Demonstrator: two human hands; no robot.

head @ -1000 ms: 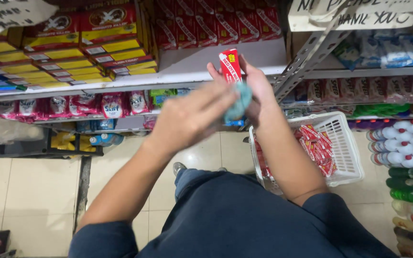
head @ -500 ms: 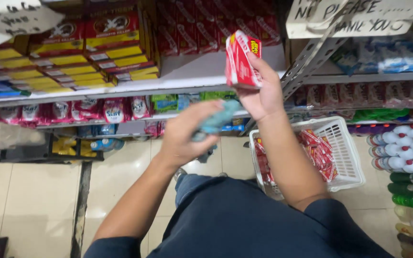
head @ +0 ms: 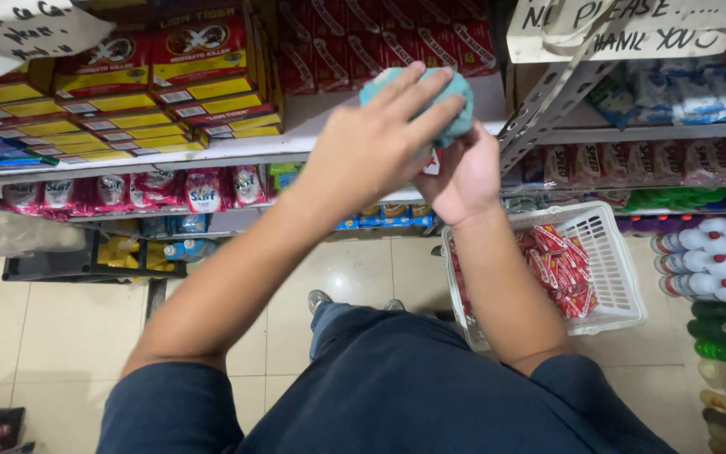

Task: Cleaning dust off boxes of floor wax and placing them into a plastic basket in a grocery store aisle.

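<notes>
A teal cloth (head: 447, 105) sits upper centre of the frame, pressed under the left hand (head: 380, 143) with fingers spread flat; directly beneath, the right hand (head: 464, 176) grips a small red box (head: 432, 161) (mostly hidden); a white basket (head: 623, 286) stands lower right.

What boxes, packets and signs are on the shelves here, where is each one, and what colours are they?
Flat boxes: stacked top shelf left, red, yellow edges.
Red packs: top shelf middle, upright row.
Handwritten sign: top left, white, dark writing.
Second sign: top right, white card.
Pink sachets: hanging below the left shelf.
Red packets: in white basket on the floor.
Left hand: presses teal cloth.
Right hand: holds a mostly hidden pack.
</notes>
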